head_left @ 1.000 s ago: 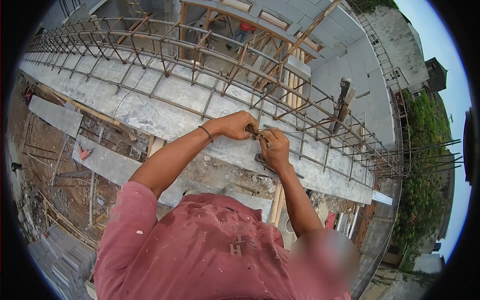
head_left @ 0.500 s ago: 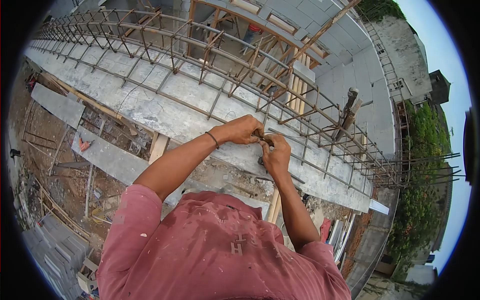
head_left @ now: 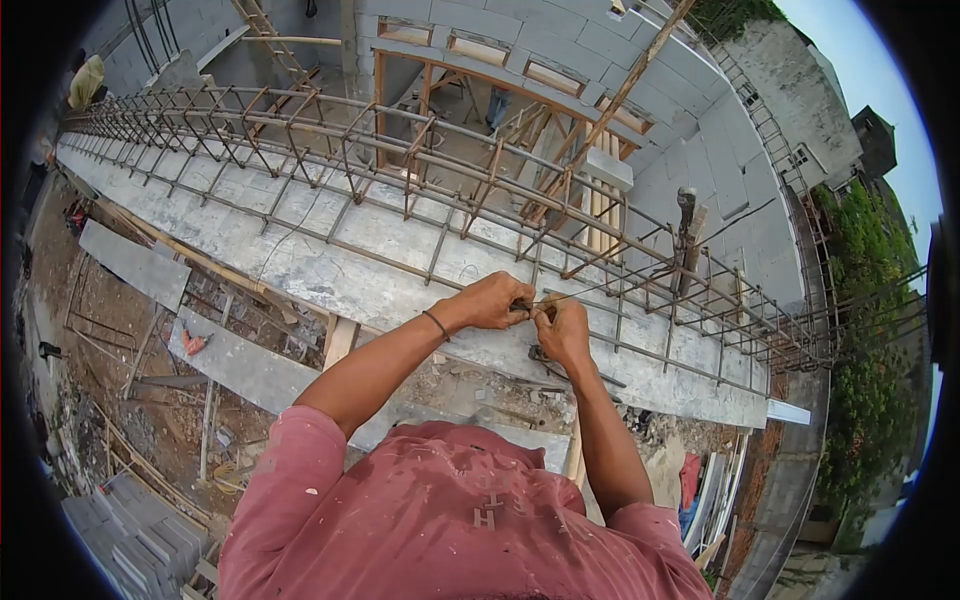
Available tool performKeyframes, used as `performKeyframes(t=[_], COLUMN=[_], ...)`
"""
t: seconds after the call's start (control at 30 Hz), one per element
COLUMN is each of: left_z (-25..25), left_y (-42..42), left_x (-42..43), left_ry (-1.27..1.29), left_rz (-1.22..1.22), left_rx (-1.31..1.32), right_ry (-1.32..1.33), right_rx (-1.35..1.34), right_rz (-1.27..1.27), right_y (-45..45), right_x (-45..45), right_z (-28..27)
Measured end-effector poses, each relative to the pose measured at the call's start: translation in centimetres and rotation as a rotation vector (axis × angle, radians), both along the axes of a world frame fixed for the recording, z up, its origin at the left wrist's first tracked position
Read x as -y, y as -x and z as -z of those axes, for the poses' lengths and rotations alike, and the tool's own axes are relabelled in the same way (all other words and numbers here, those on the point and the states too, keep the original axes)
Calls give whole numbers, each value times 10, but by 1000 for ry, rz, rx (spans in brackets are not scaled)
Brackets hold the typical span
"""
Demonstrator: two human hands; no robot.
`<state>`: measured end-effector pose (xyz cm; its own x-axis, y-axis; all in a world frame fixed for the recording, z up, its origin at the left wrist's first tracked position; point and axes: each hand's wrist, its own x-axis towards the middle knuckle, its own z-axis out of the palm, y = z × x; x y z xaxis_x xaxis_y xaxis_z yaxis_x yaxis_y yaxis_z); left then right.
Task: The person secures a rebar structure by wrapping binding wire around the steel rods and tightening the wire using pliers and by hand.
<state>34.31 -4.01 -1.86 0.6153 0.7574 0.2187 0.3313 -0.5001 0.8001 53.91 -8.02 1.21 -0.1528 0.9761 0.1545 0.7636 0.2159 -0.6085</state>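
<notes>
My left hand and my right hand nearly touch above the pale concrete beam form. Both have their fingers pinched together. A thin dark wire appears to run from between them toward the upper right, to the rebar cage. What each set of fingertips grips is too small to make out. The rebar cage lies along the far side of the concrete surface, with its lower bars just beyond my hands. A dark tool, partly hidden, rests on the surface beside my right wrist.
A hammer-like tool stands upright in the cage. Grey block walls and a person's legs show beyond. Below left are planks, rubble and stacked blocks. Another person is at the far left.
The view has shifted, so my hands and the beam sit lower in the frame. My hands have turned slightly and stay close together. The wire between them and the cage shows more clearly.
</notes>
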Motion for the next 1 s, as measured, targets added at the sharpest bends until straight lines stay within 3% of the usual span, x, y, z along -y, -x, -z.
performKeyframes(t=[0.07,0.23,0.3,0.37,0.43,0.5,0.57,0.6,0.67,0.77,0.83,0.87,1.0], left_z=[-6,-5,3,5,-6,-1,3,4,6,5,2,-2,39], left_y=[2,-7,-13,-22,-35,-46,-56,-60,-70,-91,-106,-110,-144], left_x=[3,20,39,58,78,87,91,91,95,105,114,120,107], left_ry=[-63,-127,-353,-403,-602,-606,-474,-510,-484,-371,-18,74,128], left_rz=[19,-168,-330,-409,-675,-706,-703,-714,-721,-729,-859,-788,-783], left_rx=[41,-41,-29,-14,-77,-60,-154,-156,-212,-193,33,102,38], right_ry=[211,267,282,289,472,355,232,225,26,-35,-27,-20,-6], right_rx=[-164,-265,-158,-184,-148,-34,383,382,654,675,708,722,750], right_rz=[-55,-170,-210,-219,-200,-249,-340,-340,-476,-474,-475,-485,-449], right_y=[-11,-25,-27,-25,-25,-15,-4,2,12,24,32,36,43], right_x=[-12,-34,-39,-47,-52,-53,-54,-53,-49,-40,-35,-31,-29], right_z=[9,31,27,26,25,10,-8,-13,-23,-30,-40,-46,-39])
